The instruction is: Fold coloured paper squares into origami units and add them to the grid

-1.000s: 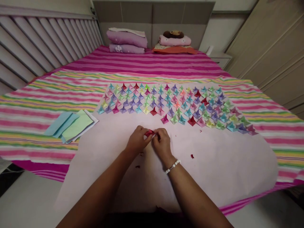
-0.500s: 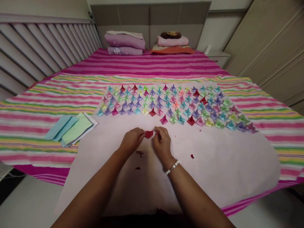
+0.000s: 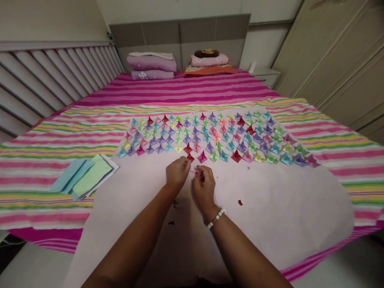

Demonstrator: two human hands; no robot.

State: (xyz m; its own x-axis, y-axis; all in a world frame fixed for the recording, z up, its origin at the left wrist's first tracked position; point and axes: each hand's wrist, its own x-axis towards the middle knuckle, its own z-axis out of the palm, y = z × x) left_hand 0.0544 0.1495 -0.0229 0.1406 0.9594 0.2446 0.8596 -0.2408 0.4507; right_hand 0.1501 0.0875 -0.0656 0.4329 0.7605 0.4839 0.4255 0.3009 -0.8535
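Observation:
My left hand [image 3: 177, 173] is closed in a pinch on a small red folded paper piece [image 3: 190, 157], held at the near edge of the rows of folded paper pieces [image 3: 210, 134] in many colours. My right hand [image 3: 204, 187], with a white bead bracelet on its wrist, sits just right of the left hand. Its fingers are curled, and a tiny red scrap [image 3: 195, 172] shows at its fingertips. Both hands rest over a large pale pink sheet [image 3: 285, 208] spread on the bed.
A stack of blue and green paper sheets [image 3: 87, 178] lies at the left on the striped bedcover [image 3: 54, 140]. Small red scraps [image 3: 240, 203] dot the pink sheet. Folded blankets [image 3: 151, 64] and pillows [image 3: 208, 61] lie at the headboard. A slatted rail stands left, wardrobe doors right.
My left hand has carried the red folded piece forward to the near row of pieces. My right hand has let go of it and stayed behind. The view has tilted upward.

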